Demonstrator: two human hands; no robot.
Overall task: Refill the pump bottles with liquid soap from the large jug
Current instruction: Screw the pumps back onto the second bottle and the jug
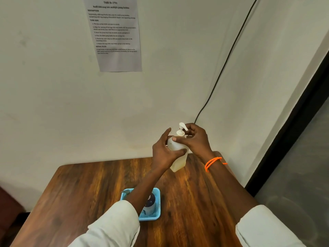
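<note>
Just right of the frame's centre, the left hand (164,152) wraps around the body of a pale pump bottle (178,154) held above the table (89,189) near its far edge, while the right hand (195,139) pinches the white pump head (182,128). At lower centre a blue basket (157,202) holds another bottle (150,204), partly hidden by the left forearm. Bare wood lies open to the left, and the wall stands close behind.

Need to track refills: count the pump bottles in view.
2. One pump bottle is held up in both hands over the table's far edge; a second bottle sits in the blue basket, partly hidden by the left forearm.
</note>
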